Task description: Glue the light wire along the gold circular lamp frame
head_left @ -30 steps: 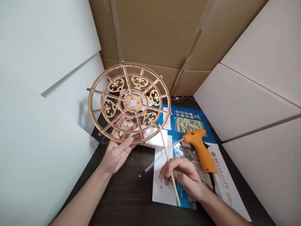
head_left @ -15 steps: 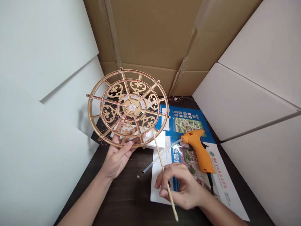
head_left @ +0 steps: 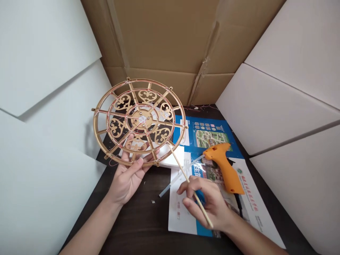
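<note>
the gold openwork wheel (head_left: 96, 131) partly hid the fingers of the left hand (head_left: 127, 180), the right hand (head_left: 207, 203) covered part of the wooden stick (head_left: 180, 166), and the print on the leaflet (head_left: 247, 191) was too small to read.

The scene is brightly and evenly lit by soft, diffuse light. The white foam boards (head_left: 45, 71) look pale and slightly cool, while the cardboard (head_left: 159, 35) stays a warm, flat tan. A soft-edged shadow (head_left: 90, 141) of the round gold frame (head_left: 95, 120) falls on the left board, so the light seems to come from the right. The dark table (head_left: 132, 226) reads dimmer along the bottom. Wide-angle bending leans the boards and cardboard seams toward the edges and stretches the forearms (head_left: 87, 230). Fine detail looks slightly soft throughout, and the wooden stick (head_left: 180, 166) and right hand (head_left: 207, 205) appear a touch less crisp than the frame.
</note>
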Tool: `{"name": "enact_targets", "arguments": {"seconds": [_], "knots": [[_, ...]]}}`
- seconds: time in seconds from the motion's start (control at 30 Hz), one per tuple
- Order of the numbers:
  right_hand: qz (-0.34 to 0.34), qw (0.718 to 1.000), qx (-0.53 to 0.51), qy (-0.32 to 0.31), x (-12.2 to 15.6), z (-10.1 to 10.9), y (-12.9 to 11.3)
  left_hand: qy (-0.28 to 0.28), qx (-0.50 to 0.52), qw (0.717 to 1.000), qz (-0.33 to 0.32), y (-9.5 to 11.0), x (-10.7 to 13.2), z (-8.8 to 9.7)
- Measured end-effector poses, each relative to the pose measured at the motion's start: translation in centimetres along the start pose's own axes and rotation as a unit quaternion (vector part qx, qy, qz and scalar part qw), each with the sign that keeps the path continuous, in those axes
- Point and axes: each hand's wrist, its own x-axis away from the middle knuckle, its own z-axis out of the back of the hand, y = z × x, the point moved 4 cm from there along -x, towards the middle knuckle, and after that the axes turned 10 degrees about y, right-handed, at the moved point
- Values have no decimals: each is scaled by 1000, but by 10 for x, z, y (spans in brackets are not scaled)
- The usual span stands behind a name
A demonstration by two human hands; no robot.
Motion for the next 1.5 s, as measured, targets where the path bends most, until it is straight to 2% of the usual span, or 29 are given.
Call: {"name": "enact_targets", "arguments": {"seconds": [0.17, 0.33, 0.73, 0.93, 1.1, 1.2, 1.33, 1.5], "knots": [[49, 995, 77, 38, -1, 8, 2, 2, -2, 1000, 14, -4, -3, -2], [114, 987, 110, 20, 1, 8, -2, 8, -2, 1000, 13, -5, -3, -3], [152, 979, 128, 50, 2, 10, -16, 0, -11, 1000, 1, -4, -1, -6], [114, 983, 129, 68, 2, 14, -11, -15, -21, 1000, 9, -6, 4, -11], [83, 994, 41, 55, 3, 11, -3, -27, -28, 999, 19, -9, 5, -12], [37, 995, -24, 84, 6, 14, 0, -40, -30, 999, 20, -9, 5, -11], [-36, 986, -95, 133, 6, 21, 5, -55, -41, 997, 32, -11, 5, -10], [-99, 968, -168, 157, 0, 27, 13, -41, -55, 997, 31, -10, 7, -8]]}}
